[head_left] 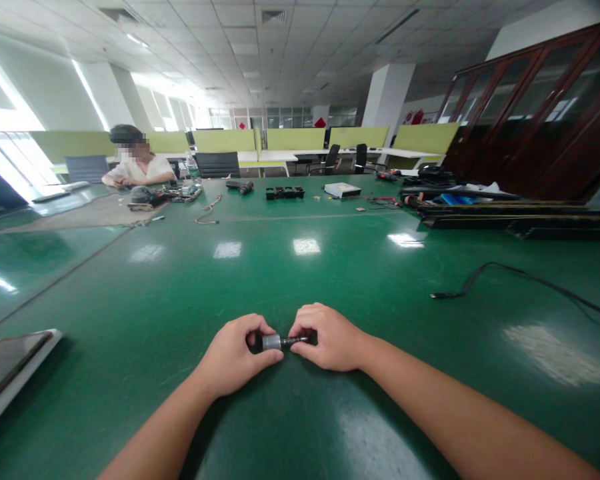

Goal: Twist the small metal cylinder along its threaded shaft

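Low over the green table in front of me, my left hand has its thumb and fingers around a small grey metal cylinder that looks like a small motor. A thin dark shaft, which appears threaded, sticks out of its right end. My right hand closes on the shaft, thumb below and fingers above. The cylinder lies roughly level, its shaft pointing right. My left fingers hide its left end. Whether it touches the tabletop, I cannot tell.
A tablet-like device lies at the left edge. To the right is a black strap or cable. Farther back are a power drill, a black part, a white box and dark metal rails. Another person sits back left.
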Demonstrator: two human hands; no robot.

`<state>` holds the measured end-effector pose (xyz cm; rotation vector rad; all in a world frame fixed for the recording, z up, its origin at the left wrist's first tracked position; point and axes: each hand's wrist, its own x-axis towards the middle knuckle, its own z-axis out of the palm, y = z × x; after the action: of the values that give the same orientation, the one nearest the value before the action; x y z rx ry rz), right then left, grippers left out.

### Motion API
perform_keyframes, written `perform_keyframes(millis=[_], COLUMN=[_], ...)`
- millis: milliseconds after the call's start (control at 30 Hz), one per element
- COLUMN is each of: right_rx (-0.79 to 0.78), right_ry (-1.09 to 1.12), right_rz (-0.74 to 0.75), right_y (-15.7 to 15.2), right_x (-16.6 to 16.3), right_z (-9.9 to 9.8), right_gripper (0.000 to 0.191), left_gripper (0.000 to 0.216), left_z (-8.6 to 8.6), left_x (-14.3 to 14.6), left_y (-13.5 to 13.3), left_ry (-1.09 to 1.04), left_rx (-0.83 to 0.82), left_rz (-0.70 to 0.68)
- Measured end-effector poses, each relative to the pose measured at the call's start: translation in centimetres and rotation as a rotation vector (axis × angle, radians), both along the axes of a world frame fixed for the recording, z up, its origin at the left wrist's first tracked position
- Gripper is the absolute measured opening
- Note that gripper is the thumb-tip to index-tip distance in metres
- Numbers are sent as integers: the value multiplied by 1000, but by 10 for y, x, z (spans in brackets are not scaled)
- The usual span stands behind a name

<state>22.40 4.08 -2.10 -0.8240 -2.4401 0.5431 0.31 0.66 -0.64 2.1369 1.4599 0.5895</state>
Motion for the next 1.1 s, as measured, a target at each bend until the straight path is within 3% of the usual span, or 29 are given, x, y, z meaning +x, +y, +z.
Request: perform_keyframes(millis=[667,1100], right_rx=[-78,-96], right_ry=[29,37], right_rz=[-15,-4], right_y=[19,18], right_x=[25,21], right_z=[-5,-3], right_gripper=[6,5], left_gripper=[22,22], left_z=[-2,-3], left_x=[-2,-2], left_y=[-1,-1], left_ry=[-2,-2], left_rx=[-13,-8], left_rz=[10,5])
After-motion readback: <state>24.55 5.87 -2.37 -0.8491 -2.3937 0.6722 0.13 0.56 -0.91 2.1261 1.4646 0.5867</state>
